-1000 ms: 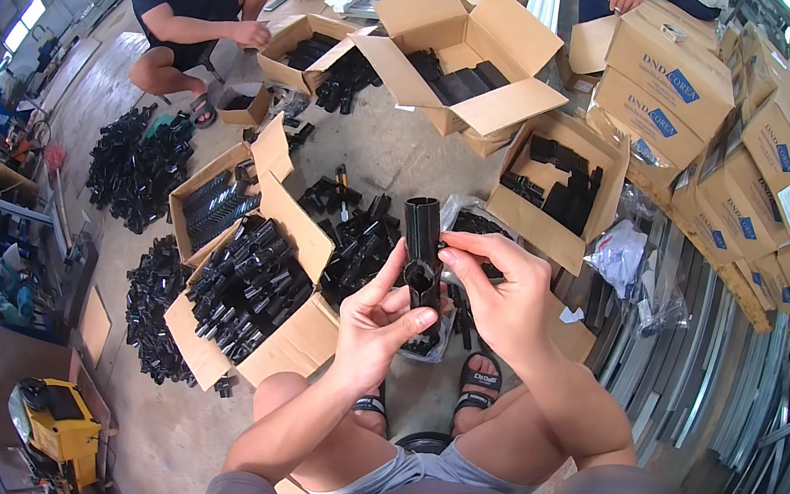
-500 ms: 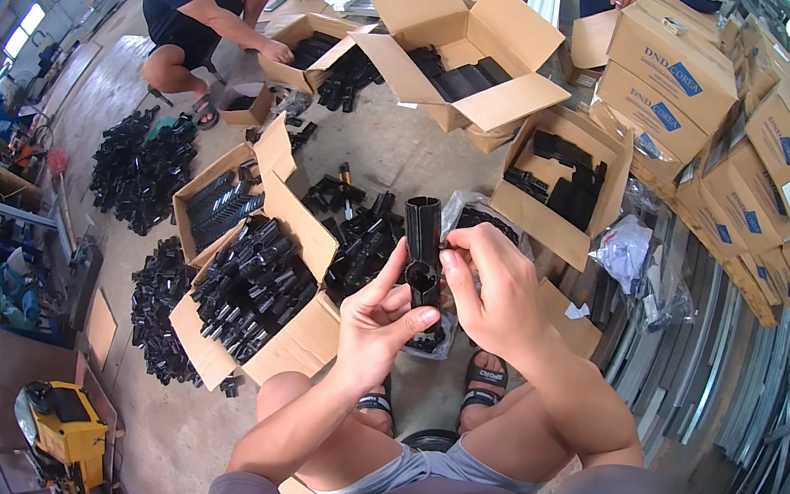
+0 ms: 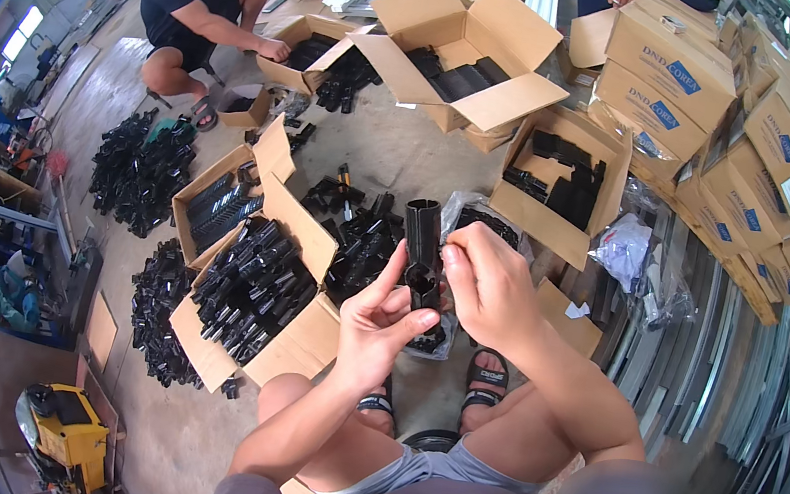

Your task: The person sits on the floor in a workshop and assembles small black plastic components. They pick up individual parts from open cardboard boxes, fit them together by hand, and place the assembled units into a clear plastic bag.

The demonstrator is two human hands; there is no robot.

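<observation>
In front of my knees, my left hand (image 3: 373,330) grips a black plastic tubular fitting (image 3: 424,229) low down, with the thumb on one side and the index finger stretched up along the other. The fitting stands nearly upright, its open round end on top and a second ring-like opening at its lower part. My right hand (image 3: 492,291) is closed in a pinch against the fitting's right side; whatever sits between its fingertips is hidden. Behind the fitting lies a clear plastic bag (image 3: 485,217) with black parts in it.
To the left, an open carton (image 3: 326,249) is full of black fittings, with loose heaps (image 3: 161,315) beside it. More open cartons (image 3: 559,230) stand ahead. A co-worker (image 3: 196,7) squats at far left, one hand at a carton. Stacked boxes (image 3: 668,63) and metal profiles (image 3: 747,398) line the right.
My right hand's fingers have curled in slightly at the fitting's side. The left hand keeps its hold, and the fitting has barely moved.
</observation>
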